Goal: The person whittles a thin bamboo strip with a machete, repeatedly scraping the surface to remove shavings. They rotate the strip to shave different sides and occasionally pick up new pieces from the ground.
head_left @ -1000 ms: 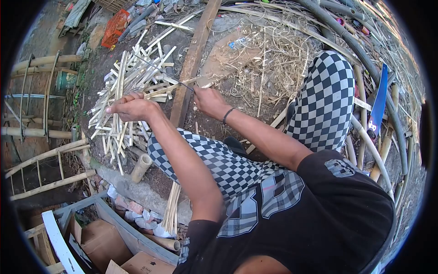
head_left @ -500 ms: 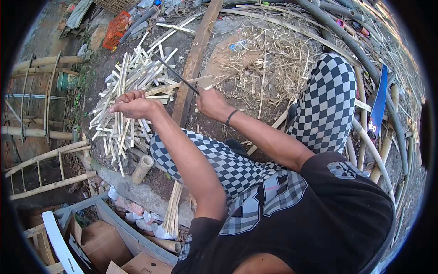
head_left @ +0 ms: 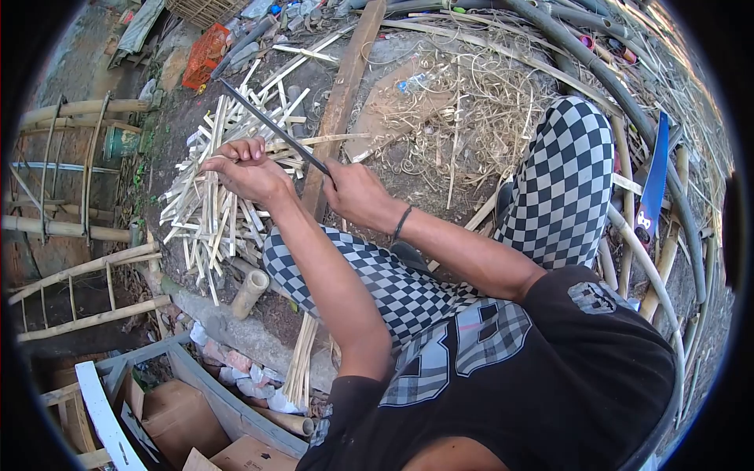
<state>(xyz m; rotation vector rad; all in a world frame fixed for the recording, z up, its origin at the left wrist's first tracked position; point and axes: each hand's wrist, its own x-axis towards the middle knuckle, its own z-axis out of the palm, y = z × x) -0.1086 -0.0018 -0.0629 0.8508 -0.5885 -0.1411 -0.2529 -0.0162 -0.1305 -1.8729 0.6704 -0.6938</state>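
Observation:
My left hand (head_left: pixel 251 174) is palm up with its fingers curled, shut on one end of a pale bamboo strip (head_left: pixel 334 138) that reaches right over the wooden beam (head_left: pixel 343 94). In my right hand (head_left: pixel 360 192) is the handle of a long dark knife (head_left: pixel 275 128). Its blade points up and left, above my left hand and across the strip. Below and behind my left hand lies a heap of short split bamboo sticks (head_left: pixel 206 212). Curly shavings (head_left: pixel 471 118) cover the ground beyond my right hand.
A blue saw (head_left: pixel 654 177) stands at the right beside long bamboo poles (head_left: pixel 581 51). An orange crate (head_left: pixel 206 56) sits at the upper left. A bamboo tube (head_left: pixel 250 293) is near my left knee. Cardboard boxes (head_left: pixel 184 416) lie in a grey wooden frame (head_left: pixel 224 392) at the lower left.
The knife blade has moved up and left, and my right hand has shifted slightly left and down. My left hand has moved a little right and up. The view has shifted slightly.

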